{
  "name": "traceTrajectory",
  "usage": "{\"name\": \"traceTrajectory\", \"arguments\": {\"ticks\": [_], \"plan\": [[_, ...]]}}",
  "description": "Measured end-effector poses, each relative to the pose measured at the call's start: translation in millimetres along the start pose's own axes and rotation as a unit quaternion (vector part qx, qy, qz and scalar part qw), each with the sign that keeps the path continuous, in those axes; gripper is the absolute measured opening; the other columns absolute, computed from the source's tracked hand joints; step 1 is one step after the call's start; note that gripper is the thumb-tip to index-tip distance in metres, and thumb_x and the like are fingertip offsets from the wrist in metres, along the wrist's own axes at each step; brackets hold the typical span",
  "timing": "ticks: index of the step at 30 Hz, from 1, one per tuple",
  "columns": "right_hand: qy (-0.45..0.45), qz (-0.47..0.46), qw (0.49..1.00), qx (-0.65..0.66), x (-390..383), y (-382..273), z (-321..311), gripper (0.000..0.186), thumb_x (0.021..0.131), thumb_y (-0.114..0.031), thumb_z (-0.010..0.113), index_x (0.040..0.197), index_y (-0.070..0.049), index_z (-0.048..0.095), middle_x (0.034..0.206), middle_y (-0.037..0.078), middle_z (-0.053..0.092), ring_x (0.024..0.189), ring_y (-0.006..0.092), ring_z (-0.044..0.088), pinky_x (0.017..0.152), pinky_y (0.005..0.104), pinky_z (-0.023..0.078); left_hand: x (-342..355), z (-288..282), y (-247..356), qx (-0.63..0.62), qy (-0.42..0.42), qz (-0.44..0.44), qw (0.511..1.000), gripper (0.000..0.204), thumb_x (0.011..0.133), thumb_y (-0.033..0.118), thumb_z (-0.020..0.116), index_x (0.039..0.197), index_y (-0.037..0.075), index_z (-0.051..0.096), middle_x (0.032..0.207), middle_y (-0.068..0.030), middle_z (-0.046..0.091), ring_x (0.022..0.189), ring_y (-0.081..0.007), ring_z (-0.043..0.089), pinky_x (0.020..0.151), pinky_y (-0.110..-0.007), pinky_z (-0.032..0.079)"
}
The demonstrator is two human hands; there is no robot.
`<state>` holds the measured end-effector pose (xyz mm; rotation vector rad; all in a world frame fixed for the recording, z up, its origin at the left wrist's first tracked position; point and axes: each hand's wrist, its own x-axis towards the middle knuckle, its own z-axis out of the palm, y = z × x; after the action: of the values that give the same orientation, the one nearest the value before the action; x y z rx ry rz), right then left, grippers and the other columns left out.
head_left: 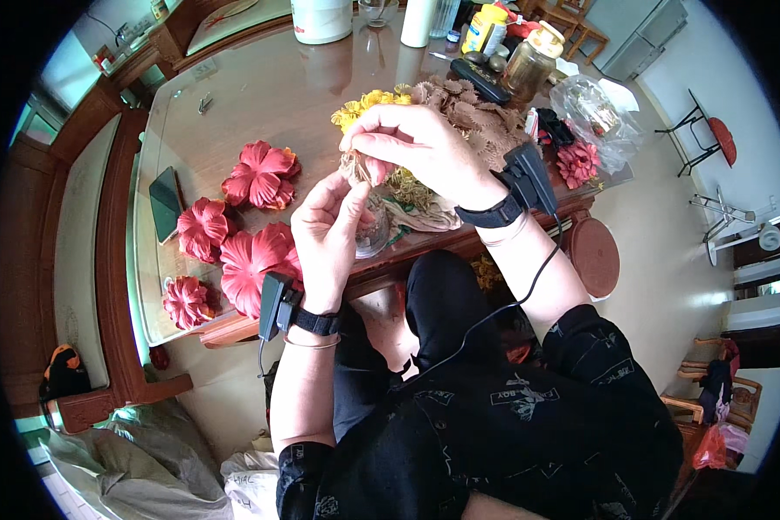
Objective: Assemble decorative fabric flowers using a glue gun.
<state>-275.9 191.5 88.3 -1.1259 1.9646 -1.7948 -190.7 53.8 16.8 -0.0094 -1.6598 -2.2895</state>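
Observation:
Above the near edge of the table, my left hand [328,221] pinches the lower end of a small bundle of tan, thread-like strands [353,166]. My right hand [420,143] comes in from the right, its thumb and fingers closed on the upper part of that bundle. What exactly the strands are is too small to tell. Below my hands stands a clear cup [373,234] with something dark in it. Beside it lie a pale cloth glove [429,217] and some yellow-green strands [409,189]. Yellow artificial flowers [368,106] sit just beyond my right hand.
Several red artificial flowers [260,176] and a phone [165,204] lie at the table's left. Brown jagged-edged petals [472,113] are heaped to the right. Behind them stand a glass jar [531,65] and a yellow tub [485,30]. A round stool [593,257] is right of the table.

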Motion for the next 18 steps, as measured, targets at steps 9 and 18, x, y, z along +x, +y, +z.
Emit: {"name": "traceTrajectory", "arguments": {"ticks": [9, 18], "plan": [[0.023, -0.052, 0.997, -0.047, -4.7, -1.2, 3.4, 0.015, 0.093, -0.014, 0.06, 0.098, 0.0, 0.064, 0.076, 0.003, 0.063, 0.068, 0.0073, 0.061, 0.063, 0.0218, 0.051, -0.2, -2.3, -5.8, -0.006, -0.001, 0.003, 1.0, 0.02, 0.091, 0.008, 0.064, 0.11, 0.0, 0.065, 0.089, -0.0037, 0.069, 0.062, -0.0047, 0.057, 0.057, -0.018, 0.047], [0.026, -0.054, 0.996, -0.06, -8.2, 1.0, 2.9, 0.014, 0.094, -0.008, 0.057, 0.104, -0.001, 0.063, 0.083, 0.001, 0.061, 0.073, 0.0069, 0.059, 0.067, 0.021, 0.049, 0.0, -2.4, -2.8, -0.001, -0.012, -0.004, 1.0, 0.022, 0.091, 0.008, 0.063, 0.111, 0.0, 0.063, 0.094, -0.0067, 0.07, 0.064, -0.0049, 0.058, 0.058, -0.019, 0.047]]}}
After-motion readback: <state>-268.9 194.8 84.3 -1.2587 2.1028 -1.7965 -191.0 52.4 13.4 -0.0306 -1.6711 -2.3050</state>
